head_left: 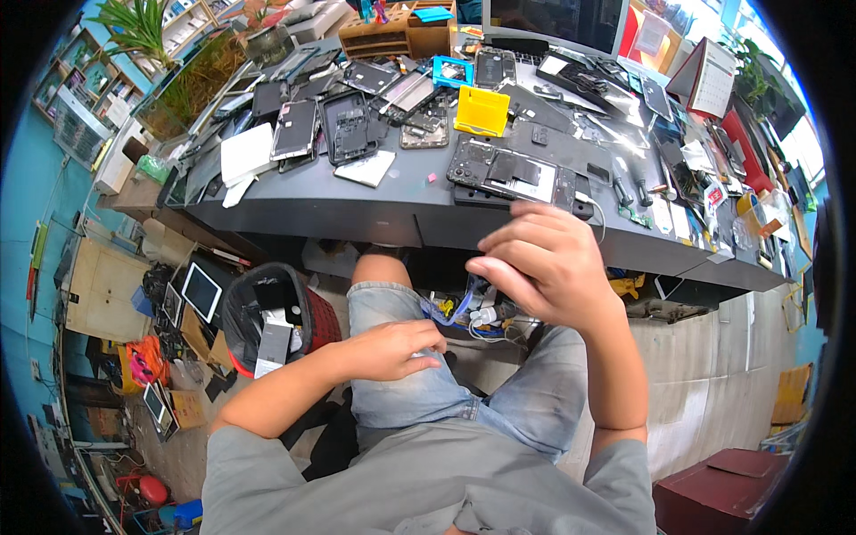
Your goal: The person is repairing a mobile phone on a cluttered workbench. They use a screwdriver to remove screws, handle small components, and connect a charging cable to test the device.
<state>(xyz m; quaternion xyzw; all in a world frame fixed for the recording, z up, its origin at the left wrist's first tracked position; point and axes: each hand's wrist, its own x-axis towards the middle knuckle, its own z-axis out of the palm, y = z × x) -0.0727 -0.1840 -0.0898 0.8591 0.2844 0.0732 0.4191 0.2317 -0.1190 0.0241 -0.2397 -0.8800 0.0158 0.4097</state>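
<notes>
My left hand (401, 349) lies on my left thigh, fingers stretched out loosely, with nothing in it. In front of the desk's edge hangs my right hand (546, 266), its fingers bent and slightly blurred, the thumb apart from them. Nothing shows between them. Just beyond that hand, an opened phone (474, 162) lies back-side up, its inner parts bared, on a dark flat pad (471, 196) at the desk's front edge. A white cable (599, 214) hangs by its right end. Behind the phone stands a yellow phone stand (482, 111).
Phone parts and screens crowd the grey desk (401, 192). A blue stand (453, 71), a wooden organizer (374, 37) and a monitor (557, 20) sit at the back. Screwdrivers (640, 183) lie to the right. A red lined bin (323, 321) stands beside my left leg.
</notes>
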